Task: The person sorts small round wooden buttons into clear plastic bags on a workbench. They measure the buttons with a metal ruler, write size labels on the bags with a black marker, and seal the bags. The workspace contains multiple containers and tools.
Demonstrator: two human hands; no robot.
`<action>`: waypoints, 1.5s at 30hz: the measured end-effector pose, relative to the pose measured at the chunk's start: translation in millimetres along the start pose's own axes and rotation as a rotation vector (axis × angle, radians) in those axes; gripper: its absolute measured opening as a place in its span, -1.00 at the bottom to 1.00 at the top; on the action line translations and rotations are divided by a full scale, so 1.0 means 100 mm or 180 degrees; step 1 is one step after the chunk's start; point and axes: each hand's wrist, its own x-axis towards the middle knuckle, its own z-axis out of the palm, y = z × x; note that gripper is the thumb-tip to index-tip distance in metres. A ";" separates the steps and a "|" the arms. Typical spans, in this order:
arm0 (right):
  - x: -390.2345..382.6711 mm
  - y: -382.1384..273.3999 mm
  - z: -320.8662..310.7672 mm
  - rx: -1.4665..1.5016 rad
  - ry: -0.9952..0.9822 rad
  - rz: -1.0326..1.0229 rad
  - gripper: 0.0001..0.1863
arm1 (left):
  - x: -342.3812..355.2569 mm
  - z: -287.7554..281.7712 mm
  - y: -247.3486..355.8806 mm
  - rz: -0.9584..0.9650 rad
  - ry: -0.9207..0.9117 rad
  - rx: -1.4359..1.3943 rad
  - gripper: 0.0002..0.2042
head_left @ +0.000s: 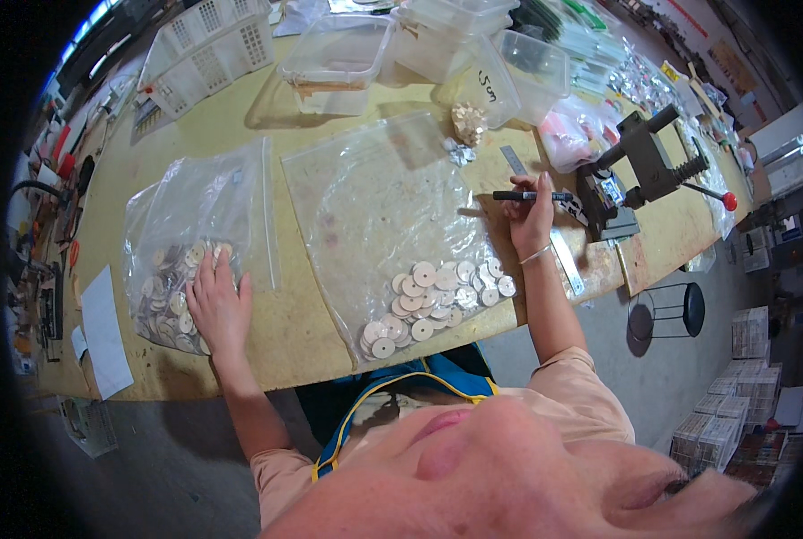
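Note:
My left hand (216,301) lies with spread fingers on a clear plastic bag (199,193) at the left of the table. Inside that bag is a heap of pale round discs (163,296) with small centre holes. My right hand (533,216) is closed around a black marker pen (520,195), held level near the press. Between my hands a larger clear zip bag (357,198) lies flat, with many similar white discs (424,274) gathered at its near end. A short metal ruler (513,160) lies just beyond the pen.
A black hand press (648,166) with a red-knobbed lever stands at the right. Clear plastic tubs (334,63) and a white basket (206,54) line the back. A longer ruler (567,260) rests by my right forearm. White paper (105,332) lies far left; a black stool (692,310) stands beyond the table.

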 end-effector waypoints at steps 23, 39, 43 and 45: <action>-0.01 0.00 0.02 0.0022 0.0025 0.0021 -0.41 | 0.00 0.03 -0.03 0.0023 0.0010 -0.0011 -0.44; -0.03 -0.03 0.05 0.0017 0.0059 0.0026 -0.41 | -0.02 0.04 -0.03 0.0039 0.0078 -0.0005 -0.45; 0.00 -0.02 0.02 0.0043 0.0206 0.0070 -0.42 | -0.02 0.11 -0.04 0.0038 0.0098 0.0018 -0.44; 0.03 -0.01 0.00 -0.0006 0.0354 0.0101 -0.44 | 0.02 0.16 -0.06 0.0056 0.0092 0.0028 -0.44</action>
